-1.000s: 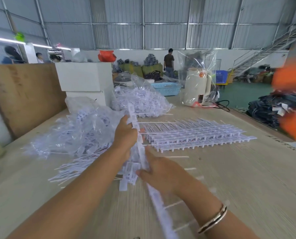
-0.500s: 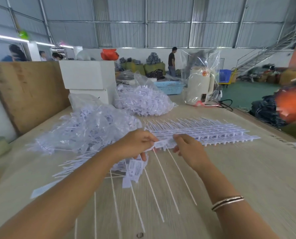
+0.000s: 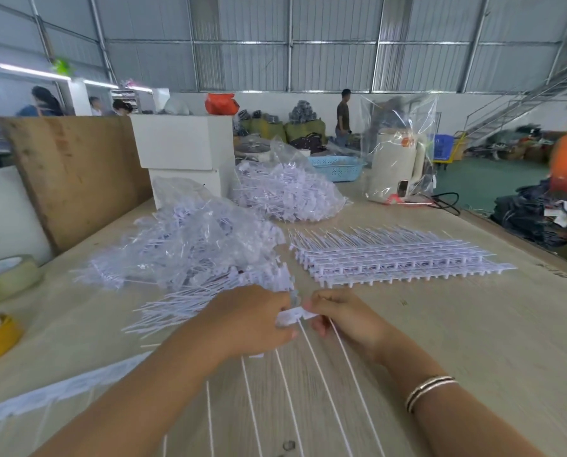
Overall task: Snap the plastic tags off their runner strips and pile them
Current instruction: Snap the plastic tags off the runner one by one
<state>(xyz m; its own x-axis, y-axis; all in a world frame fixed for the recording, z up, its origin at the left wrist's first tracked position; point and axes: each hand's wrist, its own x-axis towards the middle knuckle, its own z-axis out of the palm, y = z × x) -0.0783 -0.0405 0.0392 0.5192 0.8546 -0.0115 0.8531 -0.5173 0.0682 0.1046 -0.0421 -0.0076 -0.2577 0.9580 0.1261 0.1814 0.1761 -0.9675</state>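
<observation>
Hands [image 3: 259,321] on white, prob. blurred tag [image 3: 293,315]

A factory or warehouse hall: corrugated metal walls [image 3: 335,64] on steel framing across the top of the frame, metal stairs [image 3: 519,103] at upper right, green floor [image 3: 483,179] right of centre, stacked sacks [image 3: 295,127] at the far wall, workers [image 3: 44,102] at upper left, a plywood worktable [image 3: 457,324] below.
</observation>
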